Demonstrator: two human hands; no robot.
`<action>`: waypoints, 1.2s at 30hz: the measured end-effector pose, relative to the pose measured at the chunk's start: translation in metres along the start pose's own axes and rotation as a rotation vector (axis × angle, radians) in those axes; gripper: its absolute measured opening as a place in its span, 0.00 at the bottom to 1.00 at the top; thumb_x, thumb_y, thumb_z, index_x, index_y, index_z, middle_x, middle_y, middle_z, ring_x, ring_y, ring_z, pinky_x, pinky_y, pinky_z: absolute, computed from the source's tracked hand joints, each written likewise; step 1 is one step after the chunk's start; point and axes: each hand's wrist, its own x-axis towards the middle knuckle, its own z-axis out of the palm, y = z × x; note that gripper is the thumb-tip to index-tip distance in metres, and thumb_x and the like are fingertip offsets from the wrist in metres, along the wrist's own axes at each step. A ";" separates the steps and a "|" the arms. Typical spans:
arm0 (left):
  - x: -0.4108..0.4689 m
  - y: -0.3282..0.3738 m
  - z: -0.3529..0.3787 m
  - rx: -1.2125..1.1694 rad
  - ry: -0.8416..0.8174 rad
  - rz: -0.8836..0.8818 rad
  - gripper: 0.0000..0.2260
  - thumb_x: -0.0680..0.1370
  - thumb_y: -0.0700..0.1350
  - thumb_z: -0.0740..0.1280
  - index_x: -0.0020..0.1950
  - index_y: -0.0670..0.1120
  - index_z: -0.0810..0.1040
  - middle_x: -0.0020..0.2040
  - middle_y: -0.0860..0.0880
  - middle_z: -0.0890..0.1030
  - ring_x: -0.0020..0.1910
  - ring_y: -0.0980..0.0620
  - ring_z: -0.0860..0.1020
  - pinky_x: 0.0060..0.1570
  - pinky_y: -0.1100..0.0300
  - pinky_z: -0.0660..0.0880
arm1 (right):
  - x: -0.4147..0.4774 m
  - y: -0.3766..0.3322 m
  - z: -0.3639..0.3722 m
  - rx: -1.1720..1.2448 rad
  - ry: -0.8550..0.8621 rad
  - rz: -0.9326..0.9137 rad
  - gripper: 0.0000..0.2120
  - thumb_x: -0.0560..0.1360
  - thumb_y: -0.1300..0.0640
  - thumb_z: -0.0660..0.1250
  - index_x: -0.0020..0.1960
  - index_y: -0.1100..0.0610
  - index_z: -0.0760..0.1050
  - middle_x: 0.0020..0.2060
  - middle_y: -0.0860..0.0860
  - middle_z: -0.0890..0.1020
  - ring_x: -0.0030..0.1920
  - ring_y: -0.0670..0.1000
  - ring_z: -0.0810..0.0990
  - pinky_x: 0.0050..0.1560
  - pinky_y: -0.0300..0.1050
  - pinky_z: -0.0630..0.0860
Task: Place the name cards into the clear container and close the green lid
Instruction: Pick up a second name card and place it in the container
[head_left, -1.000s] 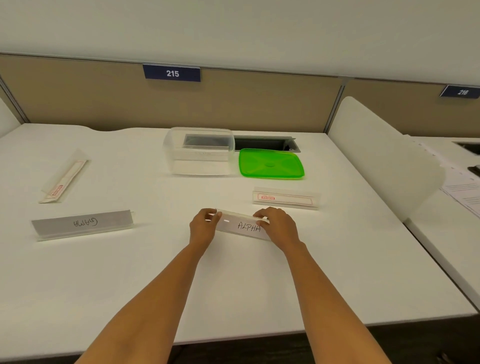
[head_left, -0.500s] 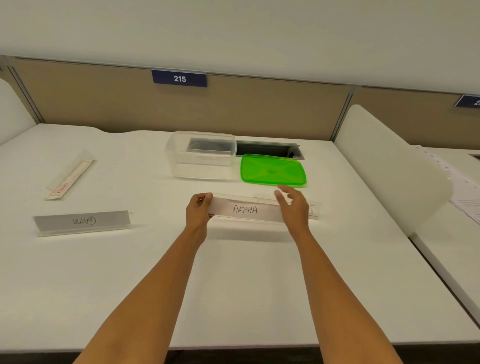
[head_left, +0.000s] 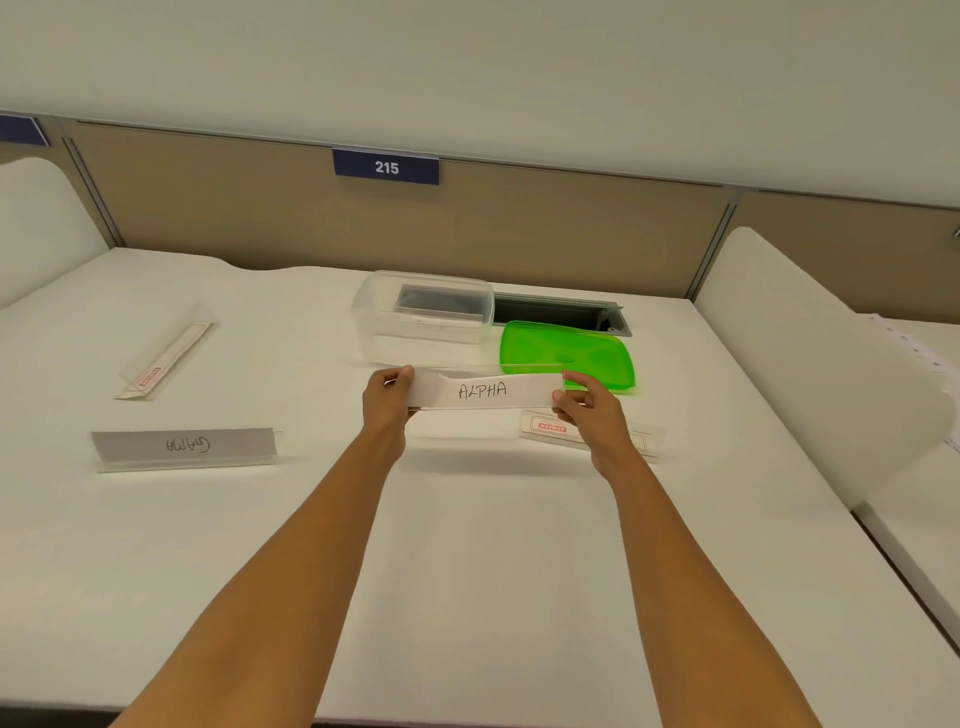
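a flat name card and the gamma card waited on the white desk, well left of the work. the left hand and right hand each pinched one end of the alpha card, held level above the desk, apparently for lowering into the clear container just behind. the green lid lay off beside it, leaving the mouth open. another flat card rested under the right wrist.

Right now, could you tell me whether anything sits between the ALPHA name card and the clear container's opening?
Nothing visible does. Both hands hold the ALPHA name card just in front of the clear container, which is open-topped. The green lid lies flat on the table beside it, to the right.
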 end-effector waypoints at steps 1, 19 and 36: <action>0.005 0.005 -0.001 0.009 0.000 0.006 0.10 0.79 0.42 0.63 0.59 0.39 0.72 0.56 0.46 0.73 0.54 0.47 0.72 0.53 0.55 0.74 | 0.004 -0.003 0.003 -0.008 -0.001 -0.006 0.18 0.76 0.60 0.68 0.65 0.55 0.72 0.54 0.58 0.81 0.51 0.55 0.81 0.58 0.47 0.77; 0.150 0.115 -0.020 0.631 -0.065 0.374 0.08 0.75 0.42 0.69 0.52 0.40 0.79 0.49 0.50 0.78 0.44 0.52 0.76 0.44 0.62 0.70 | 0.112 -0.109 0.086 -0.274 -0.037 -0.162 0.20 0.72 0.70 0.69 0.62 0.63 0.71 0.62 0.59 0.72 0.45 0.56 0.76 0.44 0.48 0.79; 0.222 0.100 0.006 1.080 -0.127 0.258 0.16 0.75 0.36 0.67 0.63 0.42 0.77 0.62 0.38 0.76 0.57 0.39 0.77 0.53 0.54 0.74 | 0.176 -0.113 0.129 -0.849 -0.046 -0.159 0.22 0.70 0.62 0.73 0.64 0.58 0.75 0.59 0.58 0.79 0.60 0.57 0.77 0.60 0.47 0.74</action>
